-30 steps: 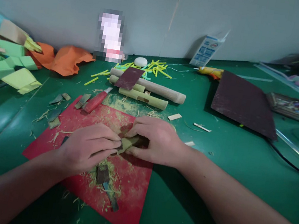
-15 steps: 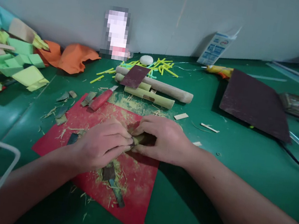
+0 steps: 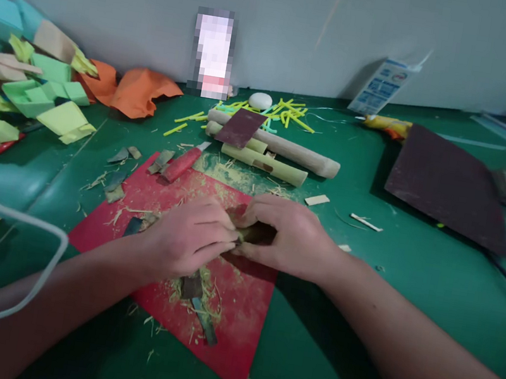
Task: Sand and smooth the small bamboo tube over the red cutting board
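Over a red sheet (image 3: 242,316) strewn with shavings, both hands meet at a short bamboo piece (image 3: 253,234). My right hand (image 3: 296,238) curls round it, thumb and fingers on opposite sides. The fingers of my left hand (image 3: 193,231) are pinched together at its left end, on a small dark bit mostly hidden by the fingertips. A red-handled knife (image 3: 182,164) rests at the sheet's upper edge. Dark scraps (image 3: 204,321) lie on the sheet below my left hand.
Behind the hands lie bamboo tubes (image 3: 285,171) with a small brown sandpaper piece (image 3: 242,127) on top. Yellow strips and a white oval object (image 3: 260,101) are further back. Folded papers (image 3: 33,92) fill the left; a large dark sheet (image 3: 449,189) and a carton (image 3: 384,87) stand right.
The whole view has shifted, so things appear slightly further right. Both hands keep their places at the bamboo piece, with only a slight change of the left fingers.
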{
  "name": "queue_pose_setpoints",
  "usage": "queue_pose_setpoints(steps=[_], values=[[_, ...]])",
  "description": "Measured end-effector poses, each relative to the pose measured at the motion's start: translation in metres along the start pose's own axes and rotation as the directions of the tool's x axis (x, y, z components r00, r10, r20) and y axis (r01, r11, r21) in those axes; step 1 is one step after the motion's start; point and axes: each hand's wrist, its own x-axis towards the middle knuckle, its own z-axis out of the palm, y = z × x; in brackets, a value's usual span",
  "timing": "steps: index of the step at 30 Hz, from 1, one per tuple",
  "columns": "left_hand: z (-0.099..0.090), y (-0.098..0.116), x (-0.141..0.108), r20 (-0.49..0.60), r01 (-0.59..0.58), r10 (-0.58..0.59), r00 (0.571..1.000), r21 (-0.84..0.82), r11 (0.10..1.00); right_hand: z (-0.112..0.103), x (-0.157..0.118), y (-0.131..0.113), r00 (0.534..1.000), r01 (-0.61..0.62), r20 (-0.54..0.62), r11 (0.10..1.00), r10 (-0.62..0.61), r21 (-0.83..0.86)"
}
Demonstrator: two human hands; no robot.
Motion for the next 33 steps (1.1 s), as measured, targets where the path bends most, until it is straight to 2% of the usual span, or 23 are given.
queue_pose_setpoints(steps=[6, 10, 14, 18, 22, 25, 33], values=[[-0.0017, -0.0002, -0.0009, 0.003, 0.050, -0.050, 0.999, 0.001, 0.999, 0.0003, 0.0003, 0.0001, 1.000, -0.013, 0.010, 1.000, 0.013, -0.021], [-0.0007, -0.0011, -0.0001, -0.007, 0.017, -0.017, 1.000, -0.030, 0.999, -0.0002, 0.0009, -0.0012, 1.000, -0.002, 0.014, 1.000, 0.002, 0.000], [-0.0006, -0.0013, -0.0006, -0.005, 0.071, -0.072, 0.997, -0.032, 0.997, -0.0002, 0.0006, -0.0001, 1.000, 0.003, 0.013, 1.000, -0.003, -0.002], [-0.0011, -0.0002, -0.0002, -0.012, 0.046, -0.047, 0.999, -0.063, 0.997, 0.0001, 0.0002, 0.0011, 1.000, -0.009, 0.005, 1.000, 0.009, -0.018], [-0.0002, 0.0014, 0.0007, -0.001, 0.090, -0.090, 0.996, -0.041, 0.995, -0.0005, 0.0012, -0.0005, 1.000, -0.019, 0.018, 1.000, 0.019, -0.004], [0.0013, 0.0017, 0.0012, -0.005, 0.038, -0.039, 0.999, -0.054, 0.998, -0.0011, 0.0019, -0.0008, 0.999, -0.024, 0.025, 1.000, 0.024, 0.003], [-0.0084, -0.0045, -0.0021, 0.014, 0.043, -0.044, 0.999, 0.043, 0.998, -0.0007, 0.0009, 0.0021, 0.999, 0.038, 0.022, 0.996, -0.036, -0.081]])
